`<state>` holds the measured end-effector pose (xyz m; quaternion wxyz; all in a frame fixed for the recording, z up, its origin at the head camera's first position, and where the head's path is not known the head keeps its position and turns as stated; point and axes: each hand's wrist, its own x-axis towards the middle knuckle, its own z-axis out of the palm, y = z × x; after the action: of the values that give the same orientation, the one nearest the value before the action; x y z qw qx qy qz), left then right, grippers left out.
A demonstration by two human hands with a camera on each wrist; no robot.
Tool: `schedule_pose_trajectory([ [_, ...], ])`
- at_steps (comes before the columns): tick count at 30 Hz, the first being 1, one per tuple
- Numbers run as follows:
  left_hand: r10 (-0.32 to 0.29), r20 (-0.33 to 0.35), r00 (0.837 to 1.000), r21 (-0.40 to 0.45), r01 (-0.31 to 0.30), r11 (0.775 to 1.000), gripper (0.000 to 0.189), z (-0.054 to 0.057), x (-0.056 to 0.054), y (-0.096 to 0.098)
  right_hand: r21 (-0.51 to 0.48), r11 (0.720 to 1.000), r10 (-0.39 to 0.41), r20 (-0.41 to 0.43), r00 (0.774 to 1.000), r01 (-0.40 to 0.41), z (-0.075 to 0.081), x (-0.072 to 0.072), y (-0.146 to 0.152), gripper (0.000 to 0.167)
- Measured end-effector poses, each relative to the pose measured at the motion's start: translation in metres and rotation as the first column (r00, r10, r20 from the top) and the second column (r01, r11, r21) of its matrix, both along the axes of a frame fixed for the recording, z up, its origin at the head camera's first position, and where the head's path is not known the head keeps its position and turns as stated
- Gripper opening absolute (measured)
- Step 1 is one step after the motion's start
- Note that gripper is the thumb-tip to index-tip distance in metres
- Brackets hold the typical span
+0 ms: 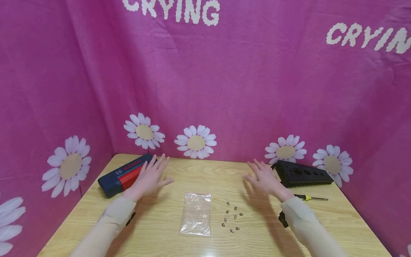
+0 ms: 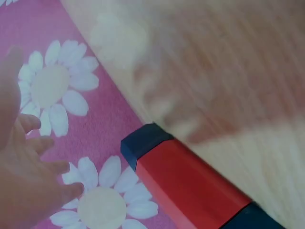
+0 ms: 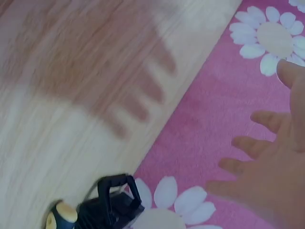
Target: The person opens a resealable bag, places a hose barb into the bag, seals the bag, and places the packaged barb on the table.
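Note:
My left hand (image 1: 149,181) is raised over the table with fingers spread, holding nothing. It overlaps a dark blue and red Bosch case (image 1: 130,175) at the back left, which also shows in the left wrist view as a red-sided case (image 2: 190,183). My right hand (image 1: 265,181) hovers opposite, fingers spread and free of any object. Close beside it lies a black tool rack (image 1: 303,174) with round holes. Between the hands, nearer the front, are a flat clear zip bag (image 1: 196,215) and several small metal screws (image 1: 235,216) scattered to its right.
A screwdriver (image 1: 308,197) with a black and yellow handle lies in front of the rack, partly behind the right wrist. The wooden table (image 1: 205,175) ends at a pink flowered cloth (image 1: 240,89) hanging behind and at both sides.

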<state>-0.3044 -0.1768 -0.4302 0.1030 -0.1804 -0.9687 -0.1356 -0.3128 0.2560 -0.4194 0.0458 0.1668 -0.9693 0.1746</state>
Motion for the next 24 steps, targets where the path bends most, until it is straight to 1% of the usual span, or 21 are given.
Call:
schedule_pose_trajectory([
  [5,-0.064,-0.039,0.997,0.005,0.064,0.998,0.086,-0.008,0.011,0.002,-0.059,0.994,0.087,-0.033,0.996,-0.089,-0.004,0.001,-0.010,0.061],
  [11,-0.152,-0.051,0.987,-0.019,0.151,0.988,0.083,-0.018,0.030,0.009,-0.131,0.975,0.175,-0.025,0.984,-0.177,-0.010,0.000,-0.021,0.052],
  [13,-0.189,-0.042,0.981,-0.031,0.188,0.982,0.082,-0.023,0.037,0.012,-0.150,0.967,0.206,-0.026,0.978,-0.208,-0.013,0.000,-0.025,0.049],
  [18,-0.268,0.022,0.963,-0.048,0.269,0.962,0.082,-0.033,0.053,0.023,-0.184,0.951,0.257,0.018,0.966,-0.250,-0.017,0.002,-0.035,0.047],
  [21,-0.299,0.056,0.953,-0.051,0.301,0.952,0.082,-0.036,0.061,0.028,-0.200,0.945,0.275,0.051,0.960,-0.260,-0.019,0.002,-0.041,0.046],
  [24,-0.321,0.104,0.941,-0.038,0.326,0.944,0.082,-0.038,0.067,0.033,-0.222,0.934,0.303,0.076,0.950,-0.280,-0.020,0.002,-0.048,0.046],
])
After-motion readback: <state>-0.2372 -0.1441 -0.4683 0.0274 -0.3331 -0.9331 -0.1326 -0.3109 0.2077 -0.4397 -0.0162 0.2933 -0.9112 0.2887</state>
